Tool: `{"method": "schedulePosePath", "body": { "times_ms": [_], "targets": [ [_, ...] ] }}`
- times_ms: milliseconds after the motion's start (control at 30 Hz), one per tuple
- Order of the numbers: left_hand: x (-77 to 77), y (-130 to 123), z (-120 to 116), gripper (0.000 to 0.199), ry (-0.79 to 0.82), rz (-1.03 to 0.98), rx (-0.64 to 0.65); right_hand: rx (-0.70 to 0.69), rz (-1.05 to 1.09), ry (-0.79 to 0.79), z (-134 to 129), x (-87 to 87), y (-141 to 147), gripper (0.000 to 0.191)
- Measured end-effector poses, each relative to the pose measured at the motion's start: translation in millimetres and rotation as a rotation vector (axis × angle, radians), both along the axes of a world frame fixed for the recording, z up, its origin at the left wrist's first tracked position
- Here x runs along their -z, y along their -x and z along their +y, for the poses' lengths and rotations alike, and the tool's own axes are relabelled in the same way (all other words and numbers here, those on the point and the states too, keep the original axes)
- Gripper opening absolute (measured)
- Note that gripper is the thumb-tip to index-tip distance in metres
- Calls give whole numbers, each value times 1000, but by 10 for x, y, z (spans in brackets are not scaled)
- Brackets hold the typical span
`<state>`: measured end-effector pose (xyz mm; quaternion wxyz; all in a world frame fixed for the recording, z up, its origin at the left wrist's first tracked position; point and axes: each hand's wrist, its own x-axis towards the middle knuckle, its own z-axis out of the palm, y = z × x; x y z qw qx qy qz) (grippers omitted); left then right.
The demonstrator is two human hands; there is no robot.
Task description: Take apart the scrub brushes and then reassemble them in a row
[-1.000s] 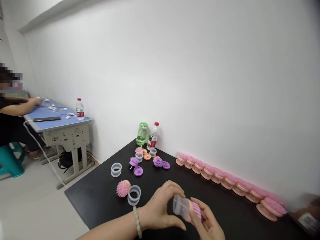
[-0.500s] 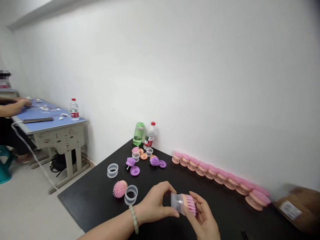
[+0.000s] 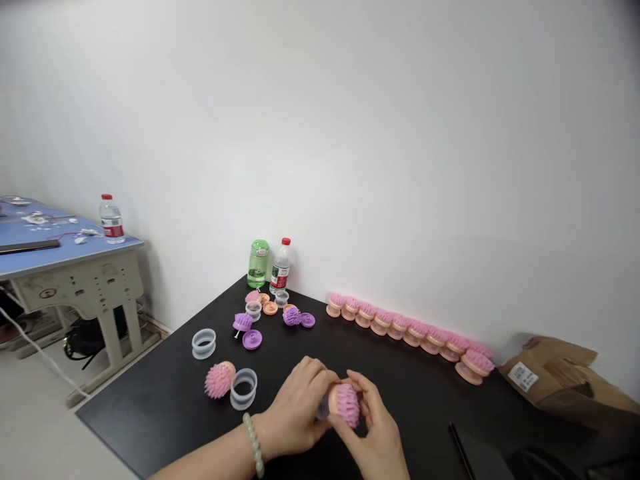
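Note:
My left hand (image 3: pixel 293 410), with a beaded bracelet at the wrist, is closed round a clear plastic ring (image 3: pixel 323 408), which its fingers mostly cover. My right hand (image 3: pixel 375 430) grips a pink bristled scalp brush head (image 3: pixel 347 405) with a peach base, pressed against that ring. To the left on the black table lie another pink brush head (image 3: pixel 219 381) and a clear ring (image 3: pixel 243 389). A second loose ring (image 3: pixel 204 344) sits farther back. Beyond them are purple brush pieces (image 3: pixel 243 323), a purple disc (image 3: pixel 252 339) and peach discs (image 3: pixel 270 308).
Along the wall stands a row of pink-and-peach brushes (image 3: pixel 397 325). A green bottle (image 3: pixel 258 264) and a red-capped water bottle (image 3: pixel 281 268) occupy the back corner. At right are a brown paper bag (image 3: pixel 560 377) and a black pen (image 3: pixel 461 451). A blue table (image 3: pixel 75 250) is at left.
My left hand has closed in round the clear ring, and the brush head has turned its bristles more toward me. The view has shifted right; the co-worker's arms have left it.

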<state>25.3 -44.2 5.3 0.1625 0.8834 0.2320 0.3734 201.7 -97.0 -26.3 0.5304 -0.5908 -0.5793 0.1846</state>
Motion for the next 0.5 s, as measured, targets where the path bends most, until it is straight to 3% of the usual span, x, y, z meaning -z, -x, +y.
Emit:
{"method": "schedulePosePath", "body": {
  "times_ms": [167, 367, 500],
  "targets": [
    [20, 9, 20, 38, -3, 92, -44, 8, -123, 21, -38, -14, 65, 54],
    [194, -51, 76, 40, -83, 52, -104, 32, -42, 184, 19, 59, -1, 69],
    [162, -58, 82, 43, -72, -58, -130, -29, 152, 120, 21, 44, -34, 71]
  ]
}}
